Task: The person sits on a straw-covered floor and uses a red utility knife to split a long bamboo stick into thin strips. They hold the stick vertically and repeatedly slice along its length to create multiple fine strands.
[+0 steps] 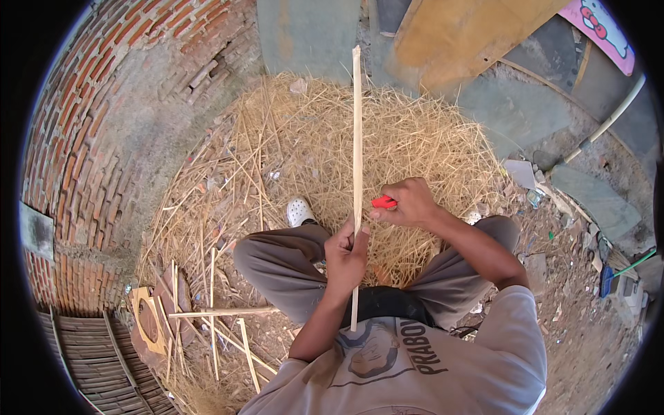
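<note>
A long pale bamboo strip stands nearly lengthwise in front of my body, its far end above the shavings and its near end by my shirt. My left hand is closed round its lower part, thumb along the strip. Just right of the strip, my right hand grips a red-handled knife. The red end points toward the strip, apart from it by a small gap; I cannot make out the blade. Both hands are above my crossed legs.
A heap of thin shavings spreads ahead of my legs. Several loose strips and a board with a round hole lie at the left. A brick wall rises on the left; sheets lean at the back.
</note>
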{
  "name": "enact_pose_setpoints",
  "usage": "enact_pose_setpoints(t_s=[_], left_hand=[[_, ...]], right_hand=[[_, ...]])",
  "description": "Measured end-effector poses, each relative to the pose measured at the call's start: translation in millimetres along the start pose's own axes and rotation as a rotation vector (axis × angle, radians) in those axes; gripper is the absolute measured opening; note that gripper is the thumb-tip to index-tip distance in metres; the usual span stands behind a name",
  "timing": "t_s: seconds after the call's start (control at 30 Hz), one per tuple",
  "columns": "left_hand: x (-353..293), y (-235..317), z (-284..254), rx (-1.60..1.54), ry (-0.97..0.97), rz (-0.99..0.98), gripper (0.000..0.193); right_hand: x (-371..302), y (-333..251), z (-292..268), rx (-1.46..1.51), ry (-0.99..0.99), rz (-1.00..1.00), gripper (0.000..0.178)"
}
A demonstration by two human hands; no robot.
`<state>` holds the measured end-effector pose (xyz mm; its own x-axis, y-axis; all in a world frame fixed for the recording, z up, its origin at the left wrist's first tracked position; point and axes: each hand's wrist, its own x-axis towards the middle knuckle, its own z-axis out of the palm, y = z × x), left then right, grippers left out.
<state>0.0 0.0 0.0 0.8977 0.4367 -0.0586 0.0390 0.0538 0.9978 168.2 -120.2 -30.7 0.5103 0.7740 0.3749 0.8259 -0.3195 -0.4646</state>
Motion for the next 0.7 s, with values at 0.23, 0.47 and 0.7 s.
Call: enact_pose_setpoints(t_s=[0.23,0.47,0.7], left_hand=[[11.1,-5.1,6.3,-0.071,-0.020,-0.019,0.036],[8.3,-1.9,6.4,-0.110,-0.069,-0.066,0.040],[5.2,-16.6,10.0,0.004,-0.035,0.010,0.032]], right_hand=[[1.0,-2.5,-6.2,0.031,-0.006,0.000,0.059],[1.4,9.7,1.0,0.029,0.060,-0.033,0.054],[11.6,2.9,8.6,0.904,0.100,0.356,0.032]])
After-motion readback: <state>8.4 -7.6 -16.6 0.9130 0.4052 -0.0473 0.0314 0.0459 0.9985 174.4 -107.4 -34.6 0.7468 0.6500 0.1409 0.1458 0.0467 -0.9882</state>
